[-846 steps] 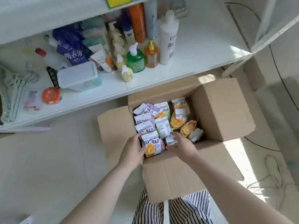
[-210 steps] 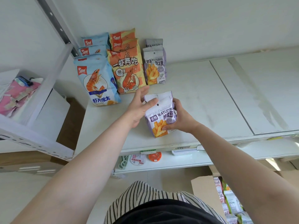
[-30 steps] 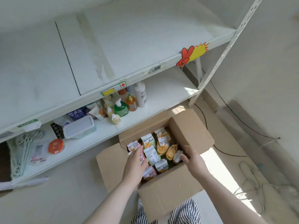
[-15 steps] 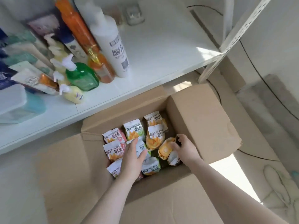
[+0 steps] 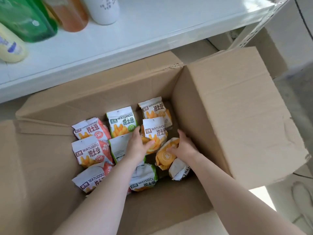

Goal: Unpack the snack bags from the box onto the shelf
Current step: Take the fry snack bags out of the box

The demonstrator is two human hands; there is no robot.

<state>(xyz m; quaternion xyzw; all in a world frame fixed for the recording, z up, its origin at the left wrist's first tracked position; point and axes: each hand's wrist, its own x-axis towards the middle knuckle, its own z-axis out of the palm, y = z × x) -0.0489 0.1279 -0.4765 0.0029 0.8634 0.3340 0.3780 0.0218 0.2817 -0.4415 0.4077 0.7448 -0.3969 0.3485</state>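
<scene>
An open cardboard box on the floor holds several WATUDOU snack bags: red ones on the left, green ones in the middle, yellow ones at the back right. My left hand grips the lower part of an upright yellow snack bag, thumb across its front. My right hand curls its fingers over an orange snack bag that lies tilted next to the box's right wall. A white bag lies under my right wrist.
The white lower shelf runs just behind the box. It carries a green bottle, an orange bottle, a white bottle and a pale yellow one. The box's right flap stands out wide.
My head has come closer to the box. My left hand moved right from the green bags onto the yellow bag. My right hand has closed over the orange bag.
</scene>
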